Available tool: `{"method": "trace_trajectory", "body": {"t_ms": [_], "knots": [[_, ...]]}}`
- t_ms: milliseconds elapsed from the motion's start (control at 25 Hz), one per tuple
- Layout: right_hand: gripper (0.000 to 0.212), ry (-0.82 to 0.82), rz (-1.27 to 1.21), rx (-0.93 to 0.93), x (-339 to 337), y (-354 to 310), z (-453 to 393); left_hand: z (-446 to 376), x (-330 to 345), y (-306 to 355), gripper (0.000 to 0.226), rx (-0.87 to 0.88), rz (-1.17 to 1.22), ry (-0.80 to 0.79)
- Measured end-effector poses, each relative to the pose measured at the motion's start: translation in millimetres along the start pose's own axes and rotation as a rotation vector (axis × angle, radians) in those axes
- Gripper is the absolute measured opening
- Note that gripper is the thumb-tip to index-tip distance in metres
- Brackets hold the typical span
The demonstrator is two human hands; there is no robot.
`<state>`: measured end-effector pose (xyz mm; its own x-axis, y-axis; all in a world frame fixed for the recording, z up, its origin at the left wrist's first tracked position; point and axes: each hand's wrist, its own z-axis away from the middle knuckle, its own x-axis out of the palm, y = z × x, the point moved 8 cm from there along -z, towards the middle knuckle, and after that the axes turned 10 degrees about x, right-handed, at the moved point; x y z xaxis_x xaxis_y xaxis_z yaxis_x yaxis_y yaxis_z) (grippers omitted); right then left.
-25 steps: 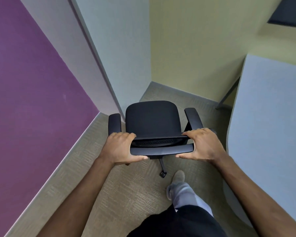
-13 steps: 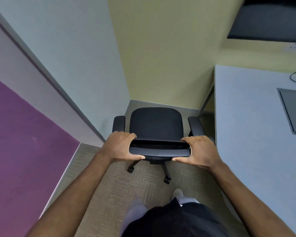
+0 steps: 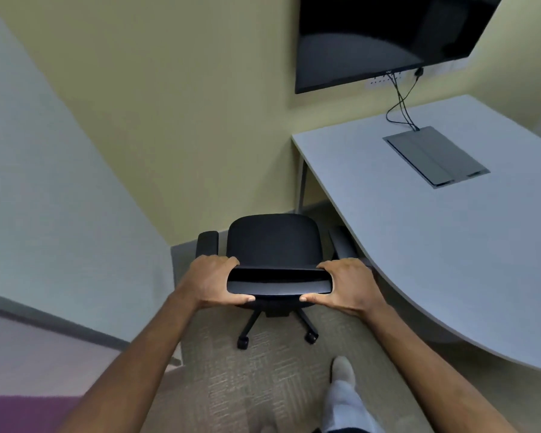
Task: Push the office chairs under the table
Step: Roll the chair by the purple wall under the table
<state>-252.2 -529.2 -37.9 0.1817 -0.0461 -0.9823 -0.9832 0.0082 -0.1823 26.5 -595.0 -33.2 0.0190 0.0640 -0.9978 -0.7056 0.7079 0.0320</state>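
A: In the corner by the yellow wall, head view: one black office chair on the carpet, seat facing away from the wearer. State of hands?

B: Both clamped on the top edge of the chair's backrest. Left hand wraps the left end, fingers over the top, thumb underneath. Right hand does the same at the right end. Both arms extended forward.

A: Chair position against the table?

B: The white table sits to the right, its curved edge running just beside the right hand. The right armrest already lies under the table edge, partly hidden by it. The left armrest is in the open, near the wall. The seat itself is beside the table, not under it.

A: Base?

B: Two castors visible on the carpet below the backrest; the rest of the base is hidden by the seat.

A: Other items logged?

B: A grey cable hatch set flush in the tabletop, with black cables running up to a dark wall screen. One table leg stands against the wall. A pale shoe on the carpet, lower right, behind the chair.
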Motion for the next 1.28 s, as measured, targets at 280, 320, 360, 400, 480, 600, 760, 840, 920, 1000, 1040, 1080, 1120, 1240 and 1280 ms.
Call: {"method": "trace_trajectory", "body": {"t_ms": [280,320,360,400,480,600,760,840,920,1000,1040,1080,1120,1240,1280], "knots": [[0.098,0.072,0.017,0.207,3,-3,8,-48,-3,-27,0.082,0.21,-0.001,0.008],[0.098,0.09,0.027,0.23,3,-1,8,-58,-5,-29,0.079,0.241,-0.012,0.006],[0.096,0.11,0.036,0.25,2,0,7,-68,-6,-30,0.079,0.27,-0.023,-0.001],[0.095,0.128,0.045,0.268,2,2,6,-77,-7,-30,0.078,0.298,-0.031,-0.008],[0.095,0.143,0.067,0.303,1,5,0,-98,-9,-35,0.079,0.34,-0.043,-0.021],[0.097,0.16,0.099,0.365,1,7,-12,-132,-11,-44,0.079,0.401,-0.032,-0.042],[0.102,0.185,0.114,0.468,1,9,-35,-182,-15,-59,0.077,0.498,-0.044,-0.064],[0.101,0.187,0.116,0.515,2,11,-47,-205,-17,-64,0.074,0.532,-0.057,-0.068],[0.101,0.188,0.114,0.561,0,13,-61,-229,-20,-66,0.073,0.557,-0.074,-0.07],[0.102,0.18,0.112,0.602,-2,15,-74,-249,-24,-66,0.073,0.577,-0.088,-0.077],[0.102,0.181,0.115,0.621,-4,16,-80,-258,-27,-66,0.073,0.591,-0.097,-0.08],[0.103,0.183,0.115,0.634,-4,18,-85,-265,-29,-65,0.072,0.604,-0.1,-0.082],[0.103,0.185,0.113,0.644,-5,19,-90,-272,-31,-65,0.072,0.611,-0.097,-0.087],[0.104,0.2,0.109,0.69,-6,26,-108,-301,-32,-71,0.072,0.632,-0.086,-0.108],[0.103,0.202,0.108,0.708,-5,30,-114,-311,-33,-73,0.073,0.643,-0.081,-0.111]]}}
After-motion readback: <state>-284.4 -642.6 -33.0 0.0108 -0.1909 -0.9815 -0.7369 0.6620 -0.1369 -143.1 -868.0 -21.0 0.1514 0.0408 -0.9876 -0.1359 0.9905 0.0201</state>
